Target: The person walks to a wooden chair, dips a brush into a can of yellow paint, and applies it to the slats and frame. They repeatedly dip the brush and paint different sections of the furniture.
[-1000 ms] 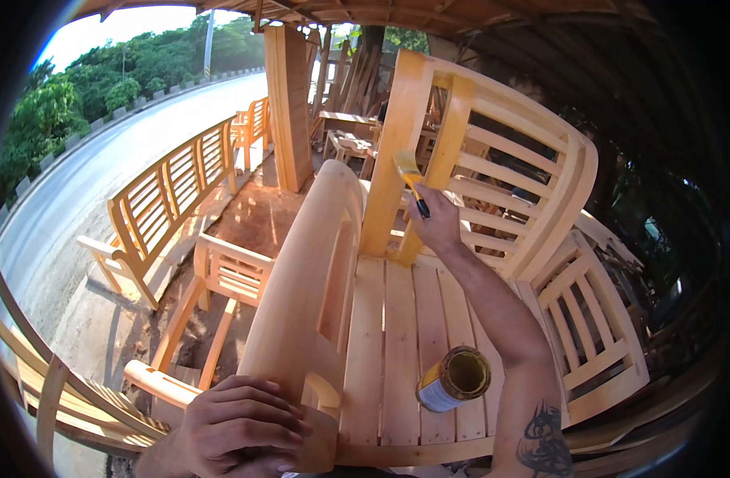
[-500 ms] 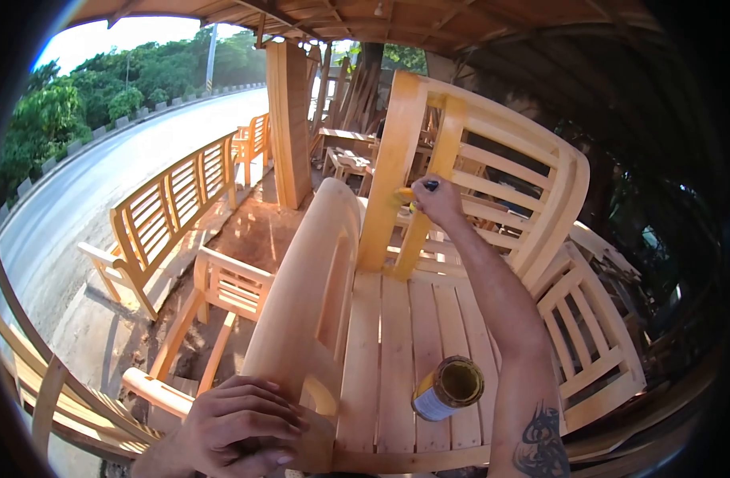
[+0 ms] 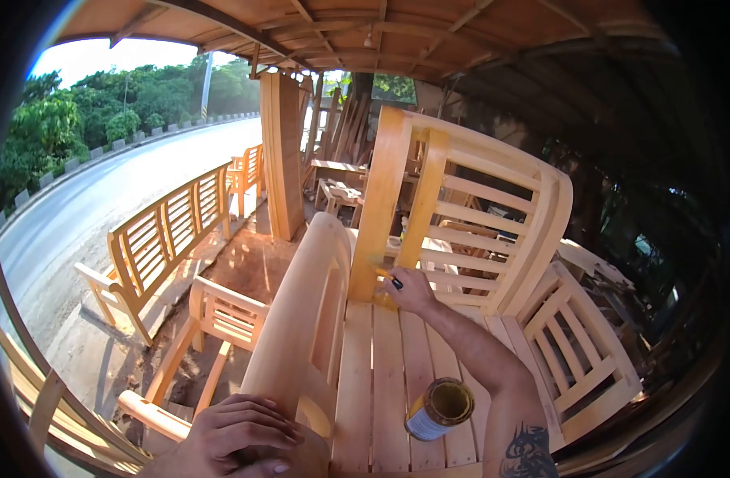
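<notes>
Head view: a pale slatted wooden chair (image 3: 461,199) fills the centre under a timber roof, and a slatted bench (image 3: 166,231) is seen to its left beside the road. The chair's broad curved armrest (image 3: 301,319) runs toward the camera. Its near end is covered by the left hand (image 3: 237,438), palm down with the fingers bent over the wood; whether it is firmly clasped cannot be told. The right hand (image 3: 413,291) is reached to the foot of the back upright, its fingers closed round the dark handle of a brush (image 3: 387,277), whose yellow bristles are laid against the wood. An open can (image 3: 437,408) stands on the seat slats, near the forearm. The brush is judged light, with a stiff handle and soft, probably wet bristles, and is best taken by the handle. The can, being open, is judged liable to spill and is best held upright by its wall.
</notes>
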Demonstrator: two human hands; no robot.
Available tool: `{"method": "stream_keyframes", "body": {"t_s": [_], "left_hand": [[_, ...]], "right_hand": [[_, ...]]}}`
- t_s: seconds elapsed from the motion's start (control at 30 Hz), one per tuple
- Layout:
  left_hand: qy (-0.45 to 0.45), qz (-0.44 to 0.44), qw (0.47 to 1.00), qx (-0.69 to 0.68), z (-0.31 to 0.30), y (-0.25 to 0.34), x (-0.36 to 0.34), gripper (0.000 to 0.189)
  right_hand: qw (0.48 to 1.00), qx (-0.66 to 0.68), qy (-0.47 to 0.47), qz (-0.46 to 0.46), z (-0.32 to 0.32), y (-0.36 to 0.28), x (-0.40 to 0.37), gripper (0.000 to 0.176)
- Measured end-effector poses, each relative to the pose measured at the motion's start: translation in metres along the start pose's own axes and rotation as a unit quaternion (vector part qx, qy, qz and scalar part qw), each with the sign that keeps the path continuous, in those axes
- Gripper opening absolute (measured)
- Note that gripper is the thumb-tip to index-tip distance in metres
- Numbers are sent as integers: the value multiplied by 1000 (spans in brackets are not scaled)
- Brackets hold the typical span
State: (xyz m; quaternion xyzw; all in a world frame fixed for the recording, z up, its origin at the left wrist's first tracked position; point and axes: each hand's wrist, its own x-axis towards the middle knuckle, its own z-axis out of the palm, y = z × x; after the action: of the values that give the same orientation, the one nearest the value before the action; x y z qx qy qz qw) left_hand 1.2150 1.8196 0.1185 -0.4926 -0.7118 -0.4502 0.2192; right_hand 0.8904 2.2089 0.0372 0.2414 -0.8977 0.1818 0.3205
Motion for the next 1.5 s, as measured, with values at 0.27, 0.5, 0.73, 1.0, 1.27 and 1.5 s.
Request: {"method": "stream_keyframes", "body": {"t_s": [0.27,0.5,0.73,1.0,1.27,1.5], "left_hand": [[-10,-10,1000,-4,0,0,-1,23],[-8,-6,1000,4,1,-1,-2,23],[-1,-23,1000,12,4,-8,-10,24],[-4,-13,1000,2,0,3,-5,21],[-3,-14,1000,-2,-1,1,-8,22],[1,-6,1000,-14,-1,0,-6,21]], "right_hand": [[903,309,150,257,-81,21,118,17],[930,105,352,-34,-104,-11,124,21],[991,-23,97,-87,-16,3,24,25],[984,117,45,124,-38,6,97,22],[967,28,237,92,-166,-35,237,25],[953,-50,287,-85,-119,-44,205,22]]}}
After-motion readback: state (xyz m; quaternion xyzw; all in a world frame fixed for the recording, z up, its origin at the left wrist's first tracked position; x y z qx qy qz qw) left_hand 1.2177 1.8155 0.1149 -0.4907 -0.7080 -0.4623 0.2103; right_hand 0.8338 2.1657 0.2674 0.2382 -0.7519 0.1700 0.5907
